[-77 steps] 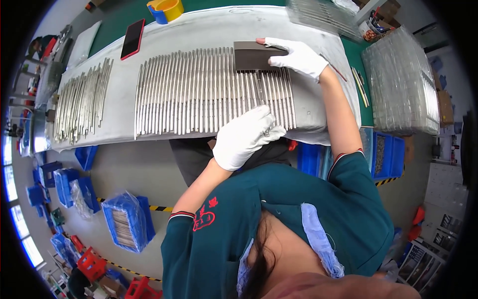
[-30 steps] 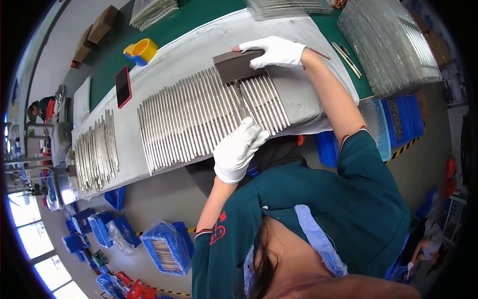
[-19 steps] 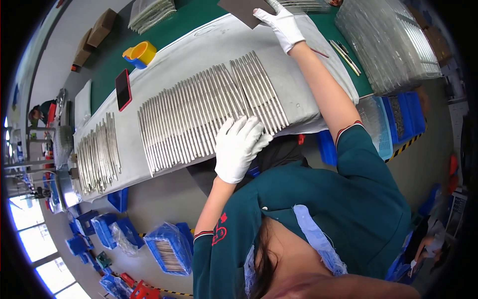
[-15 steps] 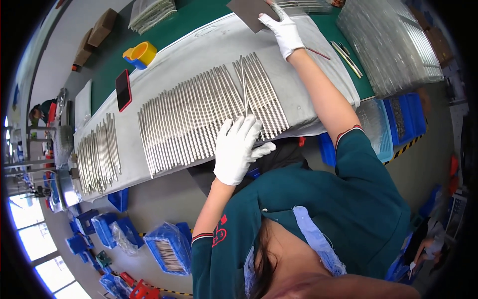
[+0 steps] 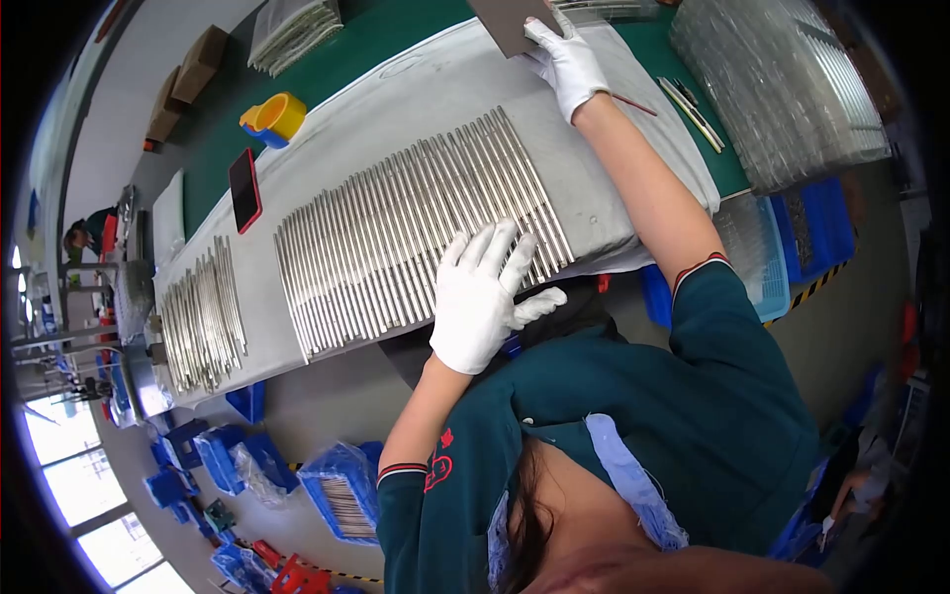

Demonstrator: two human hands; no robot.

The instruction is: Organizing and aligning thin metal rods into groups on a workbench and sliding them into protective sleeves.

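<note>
The row of slim metal rods (image 5: 396, 238) lies side by side on the pale cloth (image 5: 594, 158), in front of you, with its near ends close to the cloth's near edge. Your left hand (image 5: 475, 307) is spread at the near side, fingertips over the rods toward the right end of the row; you cannot tell from here whether they press down. If those fingers drag sideways, the rods could roll, cross or open gaps, since they look round and nothing visible fences them in. A pull toward you could tip a few off the near edge.

Your right hand (image 5: 569, 74) pinches the grey-brown slab (image 5: 503, 25) beyond the far right of the row, apart from the rods. A loose pinch could let it drop, and if it fell on the rods it might scatter or mark them. Just beside that wrist is a thin reddish stick (image 5: 633, 104), easily knocked.

Further left, a looser bunch of rods (image 5: 203, 317) lies unevenly, so a tug on the cloth might disturb it. The red-edged phone (image 5: 244, 188) lies near the cloth's far edge, and the yellow-and-blue tape dispenser (image 5: 277, 119) sits beyond it on the green tabletop (image 5: 366, 45).
</note>
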